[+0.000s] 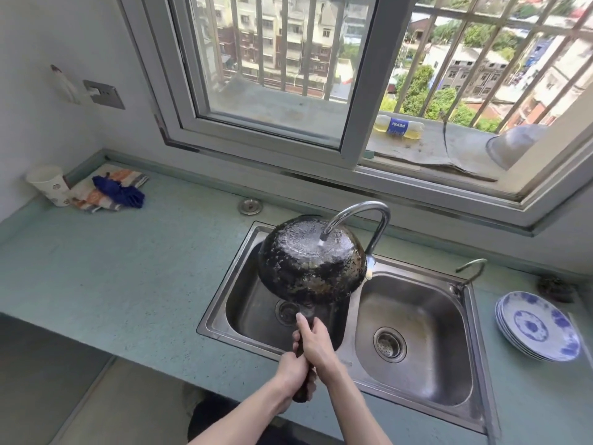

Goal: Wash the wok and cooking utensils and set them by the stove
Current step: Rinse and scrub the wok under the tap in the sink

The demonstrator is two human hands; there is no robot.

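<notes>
A black, crusted wok (pixel 308 261) is held upside down over the left basin of a steel double sink (pixel 351 319). Water runs from the curved tap (pixel 365 216) onto its blackened underside. My left hand (pixel 293 369) grips the lower end of the dark handle. My right hand (pixel 316 343) grips the handle higher up, thumb pointing toward the wok. No other cooking utensils are in view.
A stack of blue-and-white plates (pixel 537 326) sits on the green counter right of the sink. At the far left lie a paper cup (pixel 48 184), a striped cloth (pixel 102 187) and a blue rag (pixel 120 191). A bottle (pixel 398 126) and a metal bowl (pixel 510 146) rest on the window ledge.
</notes>
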